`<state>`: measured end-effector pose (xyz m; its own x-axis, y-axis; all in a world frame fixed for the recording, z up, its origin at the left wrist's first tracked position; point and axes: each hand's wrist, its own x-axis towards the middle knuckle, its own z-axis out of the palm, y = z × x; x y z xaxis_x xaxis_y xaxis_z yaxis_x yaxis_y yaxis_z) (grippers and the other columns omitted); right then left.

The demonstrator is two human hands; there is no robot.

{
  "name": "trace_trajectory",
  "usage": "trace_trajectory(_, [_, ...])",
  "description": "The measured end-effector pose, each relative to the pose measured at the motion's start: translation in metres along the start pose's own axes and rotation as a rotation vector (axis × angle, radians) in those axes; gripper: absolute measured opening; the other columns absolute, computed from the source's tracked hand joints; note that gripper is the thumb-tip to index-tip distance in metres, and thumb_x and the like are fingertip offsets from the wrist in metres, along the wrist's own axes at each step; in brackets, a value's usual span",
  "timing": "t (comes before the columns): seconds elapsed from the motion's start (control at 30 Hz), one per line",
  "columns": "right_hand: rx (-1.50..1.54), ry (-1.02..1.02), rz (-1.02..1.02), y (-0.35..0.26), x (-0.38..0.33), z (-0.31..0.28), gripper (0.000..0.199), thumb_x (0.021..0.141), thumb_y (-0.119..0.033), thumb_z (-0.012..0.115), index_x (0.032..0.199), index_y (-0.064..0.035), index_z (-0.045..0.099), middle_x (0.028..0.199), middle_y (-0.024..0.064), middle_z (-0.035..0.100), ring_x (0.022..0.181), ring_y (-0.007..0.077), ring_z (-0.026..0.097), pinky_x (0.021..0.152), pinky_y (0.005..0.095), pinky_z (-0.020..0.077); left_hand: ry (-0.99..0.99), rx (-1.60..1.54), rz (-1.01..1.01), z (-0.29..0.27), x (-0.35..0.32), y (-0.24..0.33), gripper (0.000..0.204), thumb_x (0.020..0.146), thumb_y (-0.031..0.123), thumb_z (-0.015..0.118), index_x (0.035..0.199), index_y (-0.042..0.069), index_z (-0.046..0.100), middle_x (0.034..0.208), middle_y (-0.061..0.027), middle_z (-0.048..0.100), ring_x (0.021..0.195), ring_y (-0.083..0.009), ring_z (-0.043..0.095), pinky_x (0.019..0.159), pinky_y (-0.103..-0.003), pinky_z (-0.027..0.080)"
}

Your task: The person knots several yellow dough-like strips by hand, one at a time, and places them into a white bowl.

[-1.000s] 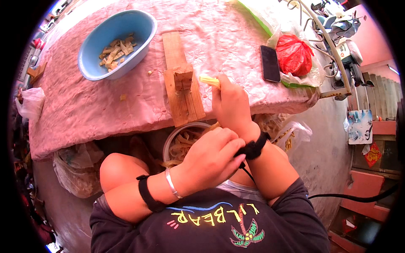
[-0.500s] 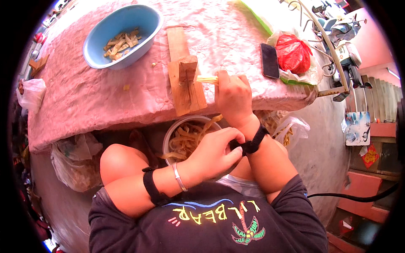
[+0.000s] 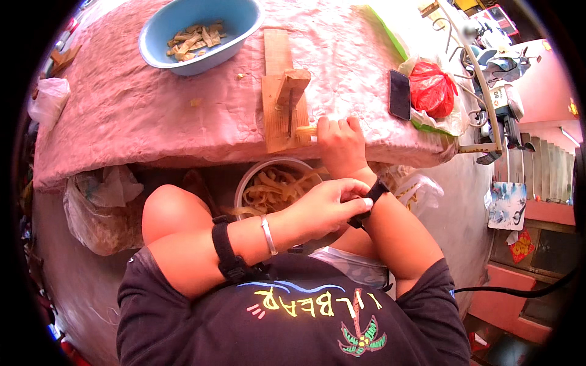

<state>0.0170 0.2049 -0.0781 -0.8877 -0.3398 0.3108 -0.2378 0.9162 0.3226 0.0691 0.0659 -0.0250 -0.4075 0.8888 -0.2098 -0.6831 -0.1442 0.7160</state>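
My right hand (image 3: 342,145) is closed around a small bundle of pale yellow strips (image 3: 307,131). The bundle's free end lies at the right side of a wooden cutting stand (image 3: 274,131), which has an upright block and a thin dark blade. My left hand (image 3: 329,204) reaches across my body, its thumb and curled fingers on the black wristband (image 3: 377,194) of my right wrist. Beneath the table edge, a white tub (image 3: 240,194) between my legs holds long yellowish strips (image 3: 271,189). Short cut pieces (image 3: 195,41) lie in a blue basin (image 3: 229,55).
A phone (image 3: 400,94) and a red plastic bag (image 3: 433,90) lie at the right of the pink-covered table (image 3: 152,122). A metal frame (image 3: 485,91) stands beyond them. Plastic bags (image 3: 101,210) sit below on the left; another (image 3: 421,189) is right of my knees.
The whole view has shifted slightly. My right hand and the strips have moved nearer the front end of the wooden stand. My left hand stays at my right wrist.
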Motion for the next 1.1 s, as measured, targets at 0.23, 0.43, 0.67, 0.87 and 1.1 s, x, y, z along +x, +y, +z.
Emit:
trace_trajectory(0.23, [-0.125, -0.028, -0.021, 0.005, 0.001, 0.003, 0.003, 0.078, -0.011, 0.057, 0.075, -0.0121, 0.057, 0.064, 0.0043, 0.059, 0.064, 0.0202, 0.06, 0.08, 0.0368, 0.0422, 0.085, -0.087, -0.114, 0.003, -0.003, 0.007, 0.019, 0.096, 0.018, 0.059, 0.106, 0.002, 0.064, 0.076, 0.0022, 0.058, 0.067, -0.0035, 0.053, 0.055, -0.018, 0.039])
trace_trajectory(0.43, [0.014, 0.012, 0.289, 0.002, 0.008, -0.012, 0.007, 0.084, -0.01, 0.055, 0.077, -0.0107, 0.056, 0.063, 0.007, 0.062, 0.062, 0.0239, 0.064, 0.075, 0.0388, 0.0441, 0.075, 0.244, 0.006, 0.017, -0.008, 0.007, 0.018, 0.097, 0.017, 0.058, 0.099, 0.0, 0.062, 0.068, 0.0011, 0.056, 0.055, -0.0047, 0.049, 0.05, -0.021, 0.038])
trace_trajectory(0.67, [1.224, 0.306, 1.119, 0.009, 0.019, -0.048, 0.029, 0.103, -0.021, 0.045, 0.107, 0.0018, 0.063, 0.064, 0.0017, 0.055, 0.06, 0.0104, 0.054, 0.07, 0.0271, 0.0477, 0.003, 0.519, 0.141, 0.013, -0.025, 0.021, 0.017, 0.098, 0.017, 0.058, 0.1, 0.0, 0.062, 0.066, 0.0002, 0.06, 0.048, -0.0049, 0.05, 0.045, -0.023, 0.039])
trace_trajectory(0.87, [1.916, 0.628, 1.305, -0.003, 0.009, -0.041, 0.024, 0.103, -0.019, 0.042, 0.102, -0.0004, 0.058, 0.073, -0.0003, 0.05, 0.064, 0.0114, 0.051, 0.067, 0.0285, 0.0467, -0.084, 0.559, 0.107, 0.007, -0.033, 0.031, 0.016, 0.096, 0.013, 0.06, 0.103, -0.001, 0.063, 0.069, -0.0016, 0.062, 0.048, -0.0056, 0.054, 0.045, -0.022, 0.043])
trace_trajectory(1.1, [2.374, 0.807, 1.683, 0.011, -0.007, -0.015, 0.011, 0.099, -0.014, 0.047, 0.099, -0.0061, 0.054, 0.059, -0.0013, 0.044, 0.055, 0.016, 0.047, 0.066, 0.035, 0.0461, -0.118, 0.439, -0.085, -0.016, -0.025, 0.024, 0.016, 0.097, 0.014, 0.061, 0.106, 0.001, 0.061, 0.073, -0.0016, 0.062, 0.053, -0.0079, 0.057, 0.049, -0.022, 0.046])
